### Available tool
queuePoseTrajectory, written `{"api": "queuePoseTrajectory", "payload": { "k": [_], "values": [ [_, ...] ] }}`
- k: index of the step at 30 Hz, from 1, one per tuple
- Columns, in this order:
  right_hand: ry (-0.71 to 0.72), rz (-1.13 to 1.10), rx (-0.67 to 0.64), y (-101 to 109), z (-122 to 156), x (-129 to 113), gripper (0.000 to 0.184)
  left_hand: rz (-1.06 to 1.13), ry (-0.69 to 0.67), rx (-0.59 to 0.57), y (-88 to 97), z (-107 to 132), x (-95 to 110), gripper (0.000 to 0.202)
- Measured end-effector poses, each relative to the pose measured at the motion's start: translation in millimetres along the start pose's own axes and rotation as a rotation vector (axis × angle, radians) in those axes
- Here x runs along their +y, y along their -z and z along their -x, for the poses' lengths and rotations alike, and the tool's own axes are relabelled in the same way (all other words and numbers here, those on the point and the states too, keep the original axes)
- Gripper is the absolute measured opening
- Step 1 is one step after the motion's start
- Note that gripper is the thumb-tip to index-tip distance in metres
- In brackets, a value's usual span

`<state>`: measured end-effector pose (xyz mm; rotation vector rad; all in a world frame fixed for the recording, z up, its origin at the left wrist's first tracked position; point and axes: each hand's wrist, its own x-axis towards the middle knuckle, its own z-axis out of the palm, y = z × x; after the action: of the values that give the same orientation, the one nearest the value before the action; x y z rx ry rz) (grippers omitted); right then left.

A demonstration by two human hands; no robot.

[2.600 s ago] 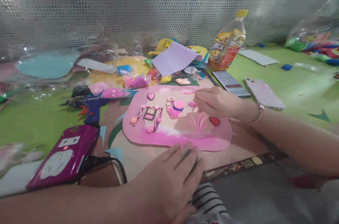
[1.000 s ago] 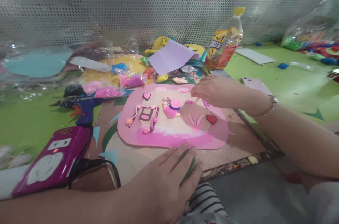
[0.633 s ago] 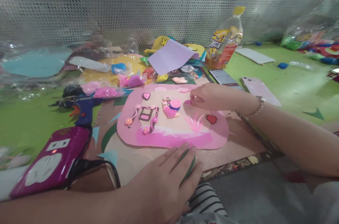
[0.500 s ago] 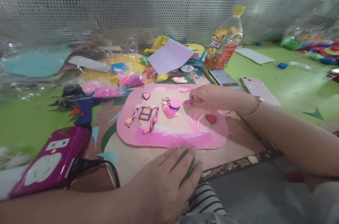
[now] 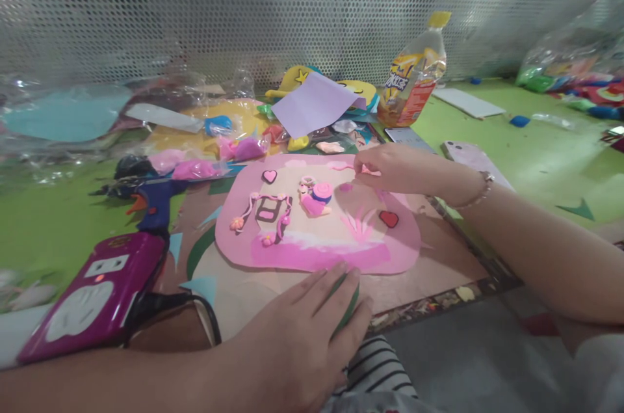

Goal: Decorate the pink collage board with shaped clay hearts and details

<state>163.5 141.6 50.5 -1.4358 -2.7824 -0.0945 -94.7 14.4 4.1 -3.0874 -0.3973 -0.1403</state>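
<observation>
A pink board (image 5: 238, 250) with rounded corners lies in front of me, decorated with clay pieces. At its upper right, my right hand (image 5: 397, 172) is closed, its fingertips pinching a thin pink clay strip (image 5: 341, 166) on the board. Just below sits a small pink clay blob (image 5: 346, 188). My left hand (image 5: 312, 315) rests flat at the board's near edge, fingers spread and holding nothing. A clay snail (image 5: 316, 197) is in the board's middle, beside a clay-framed square (image 5: 268, 209). Two hearts, a pink heart (image 5: 269, 176) and a red heart (image 5: 389, 218), flank them.
On the left are a purple device (image 5: 97, 296) and a blue glue gun (image 5: 153, 205). Bagged clay (image 5: 195, 170) and a lilac sheet (image 5: 314, 104) lie behind the board. A bottle (image 5: 414, 75) and a phone (image 5: 475, 162) are at right. Perforated metal (image 5: 244, 10) rises behind.
My right hand has shifted slightly up and to the right along the board's top edge, uncovering more of the pink blob. My left hand stays in place.
</observation>
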Motion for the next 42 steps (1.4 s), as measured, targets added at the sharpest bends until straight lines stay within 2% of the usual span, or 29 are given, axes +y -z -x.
{"api": "queuePoseTrajectory", "payload": {
  "k": [8, 14, 19, 26, 42],
  "values": [
    [0.048, -0.089, -0.132, -12, -4, 1, 0.026, 0.025, -0.009, -0.012, -1.7, -2, -1, 0.054],
    [0.020, -0.134, -0.121, -8, -1, -7, 0.024, 0.015, -0.015, -0.002, -0.1, -1, -1, 0.053],
    [-0.034, -0.184, -0.171, 0, 1, -11, 0.022, 0.043, 0.000, -0.021, -1.1, -1, 0, 0.053],
    [-0.086, -0.145, -0.111, -8, -2, -12, 0.022, 0.018, -0.003, -0.001, -0.5, -1, -2, 0.054],
    [-0.054, -0.148, -0.164, -10, -3, -9, 0.029, 0.041, 0.014, 0.000, -6.1, 0, -1, 0.051]
  ]
}}
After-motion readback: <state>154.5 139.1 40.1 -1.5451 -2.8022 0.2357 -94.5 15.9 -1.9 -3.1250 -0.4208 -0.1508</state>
